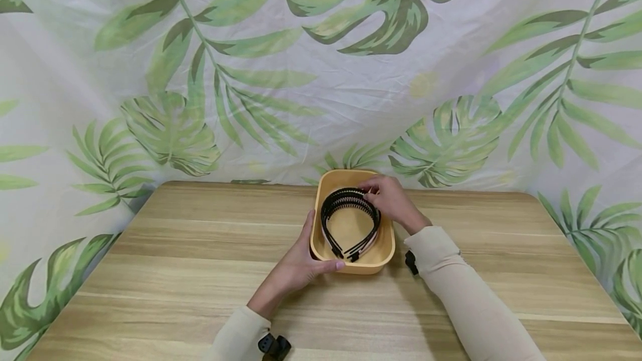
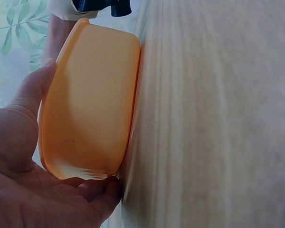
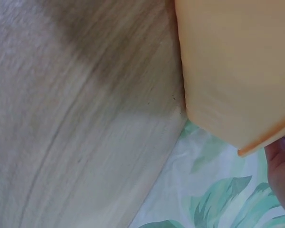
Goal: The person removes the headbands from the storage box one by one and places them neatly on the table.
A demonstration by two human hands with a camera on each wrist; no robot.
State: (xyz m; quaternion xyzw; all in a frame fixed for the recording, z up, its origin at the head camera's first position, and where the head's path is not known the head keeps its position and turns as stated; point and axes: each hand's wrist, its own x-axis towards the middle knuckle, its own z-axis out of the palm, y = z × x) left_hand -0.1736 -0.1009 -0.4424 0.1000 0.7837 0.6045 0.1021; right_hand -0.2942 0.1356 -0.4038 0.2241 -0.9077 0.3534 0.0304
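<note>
A yellow-orange plastic bin (image 1: 333,181) with rounded corners stands on the table. Inside it lies a bunch of black headbands (image 1: 346,196), some with toothed inner edges, and a pale pinkish band shows among them. My left hand (image 1: 301,263) grips the bin's near left corner, thumb at the front rim; the left wrist view shows its fingers round the bin's side (image 2: 95,90). Over the far right rim, my right hand (image 1: 391,199) pinches the top of the headbands. Only part of that hand (image 3: 281,166) appears past the bin's wall (image 3: 237,61) in the right wrist view.
The wood-grain table (image 1: 175,272) extends to both sides of the bin. Behind its far edge hangs a white cloth (image 1: 361,99) with green leaf prints. Black wrist devices (image 1: 274,346) sit at both sleeve cuffs.
</note>
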